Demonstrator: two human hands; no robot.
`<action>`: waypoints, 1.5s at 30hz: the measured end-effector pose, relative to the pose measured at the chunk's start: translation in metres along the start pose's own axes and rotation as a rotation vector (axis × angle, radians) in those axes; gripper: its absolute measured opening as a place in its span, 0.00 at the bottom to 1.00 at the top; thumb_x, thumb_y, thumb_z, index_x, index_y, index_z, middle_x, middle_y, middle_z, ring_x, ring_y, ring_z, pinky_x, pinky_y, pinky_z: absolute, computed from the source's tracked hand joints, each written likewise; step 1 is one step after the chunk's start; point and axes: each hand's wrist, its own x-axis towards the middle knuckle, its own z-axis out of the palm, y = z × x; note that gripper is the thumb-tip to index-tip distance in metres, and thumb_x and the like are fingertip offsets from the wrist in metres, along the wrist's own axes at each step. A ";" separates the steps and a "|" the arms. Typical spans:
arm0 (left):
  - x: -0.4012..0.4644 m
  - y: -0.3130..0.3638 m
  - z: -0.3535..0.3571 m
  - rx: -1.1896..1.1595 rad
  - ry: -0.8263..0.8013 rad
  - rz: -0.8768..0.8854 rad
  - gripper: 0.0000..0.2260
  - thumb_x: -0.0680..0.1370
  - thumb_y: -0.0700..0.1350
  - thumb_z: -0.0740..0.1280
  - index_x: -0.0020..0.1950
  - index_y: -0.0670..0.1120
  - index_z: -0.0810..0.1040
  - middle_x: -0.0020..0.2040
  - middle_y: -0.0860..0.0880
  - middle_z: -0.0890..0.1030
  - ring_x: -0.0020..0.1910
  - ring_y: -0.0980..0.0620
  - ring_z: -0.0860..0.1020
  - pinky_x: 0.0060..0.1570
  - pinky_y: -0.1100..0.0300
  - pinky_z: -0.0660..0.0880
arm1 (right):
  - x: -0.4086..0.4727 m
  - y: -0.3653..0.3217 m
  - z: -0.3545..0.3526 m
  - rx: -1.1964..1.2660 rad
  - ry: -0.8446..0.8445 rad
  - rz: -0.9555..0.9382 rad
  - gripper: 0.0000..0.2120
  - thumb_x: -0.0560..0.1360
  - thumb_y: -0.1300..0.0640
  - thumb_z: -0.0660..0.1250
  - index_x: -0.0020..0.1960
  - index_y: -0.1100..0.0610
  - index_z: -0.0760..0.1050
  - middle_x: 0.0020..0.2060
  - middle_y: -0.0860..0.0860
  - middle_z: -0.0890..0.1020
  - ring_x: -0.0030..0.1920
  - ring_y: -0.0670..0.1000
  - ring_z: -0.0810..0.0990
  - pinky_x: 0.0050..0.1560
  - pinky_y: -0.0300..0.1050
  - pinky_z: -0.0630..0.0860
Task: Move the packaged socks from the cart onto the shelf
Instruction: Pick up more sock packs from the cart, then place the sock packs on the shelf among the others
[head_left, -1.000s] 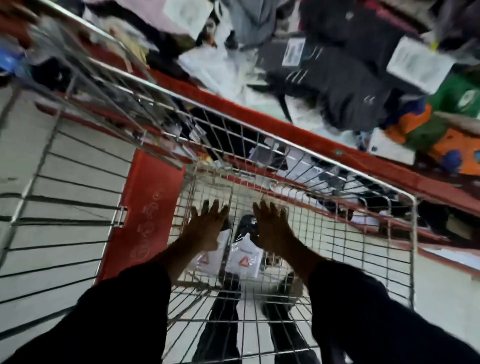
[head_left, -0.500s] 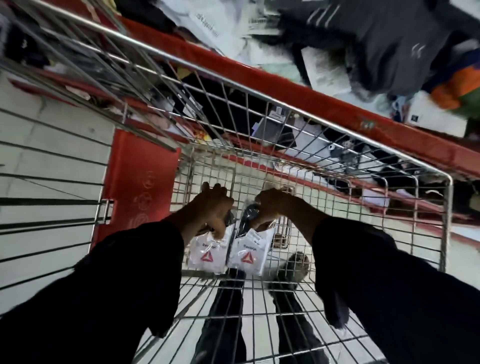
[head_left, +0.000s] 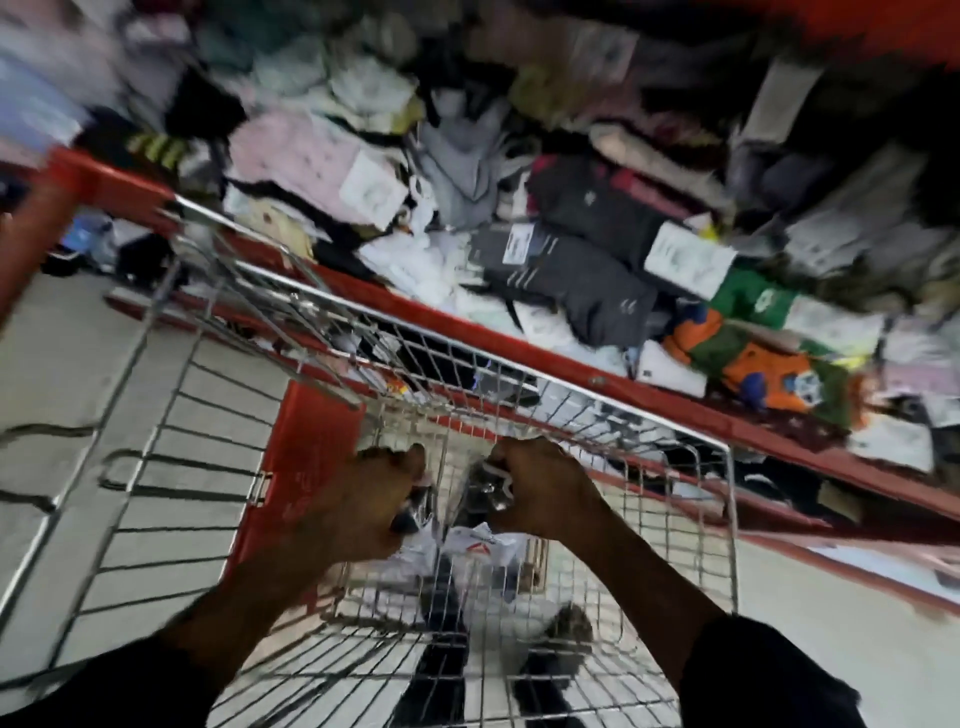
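Observation:
Inside the wire cart (head_left: 730, 525), my left hand (head_left: 366, 512) is closed around one clear-wrapped pack of dark socks (head_left: 415, 514). Beside it, my right hand (head_left: 543, 488) grips a second sock pack (head_left: 480, 499) whose white label with a red triangle (head_left: 480, 543) hangs below. Both packs are lifted off the cart's floor. The red-edged shelf (head_left: 519, 345) runs just beyond the cart's far rim and is heaped with packaged socks and clothing (head_left: 571, 270).
A red plastic panel (head_left: 306, 467) stands at the cart's left end, with a folded wire seat flap (head_left: 156, 467) beyond it. A lower red shelf (head_left: 779, 514) shows through the mesh. Pale tiled floor (head_left: 47, 364) lies left; my legs and shoe (head_left: 569, 629) show under the cart.
My open hands dropped onto the two packs, closed on them and have lifted them. The view has tilted up, showing more of the shelf.

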 end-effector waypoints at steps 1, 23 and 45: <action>-0.009 0.006 -0.025 0.007 0.026 -0.017 0.20 0.69 0.49 0.66 0.56 0.49 0.62 0.44 0.47 0.80 0.42 0.46 0.80 0.39 0.51 0.80 | -0.007 -0.007 -0.024 -0.024 0.042 -0.021 0.26 0.61 0.41 0.77 0.55 0.51 0.79 0.49 0.50 0.86 0.50 0.53 0.84 0.46 0.41 0.76; -0.100 0.096 -0.466 0.373 0.561 0.025 0.36 0.63 0.52 0.79 0.65 0.52 0.65 0.45 0.51 0.79 0.49 0.46 0.80 0.45 0.49 0.79 | -0.139 -0.147 -0.437 -0.179 0.753 -0.177 0.24 0.57 0.46 0.78 0.49 0.55 0.82 0.40 0.53 0.87 0.41 0.54 0.85 0.42 0.49 0.82; 0.009 0.096 -0.568 0.257 0.596 0.069 0.37 0.57 0.48 0.85 0.60 0.48 0.71 0.35 0.54 0.76 0.36 0.51 0.78 0.39 0.55 0.79 | -0.057 -0.139 -0.516 -0.234 0.808 0.007 0.28 0.58 0.48 0.82 0.55 0.58 0.82 0.48 0.54 0.86 0.46 0.56 0.84 0.50 0.51 0.83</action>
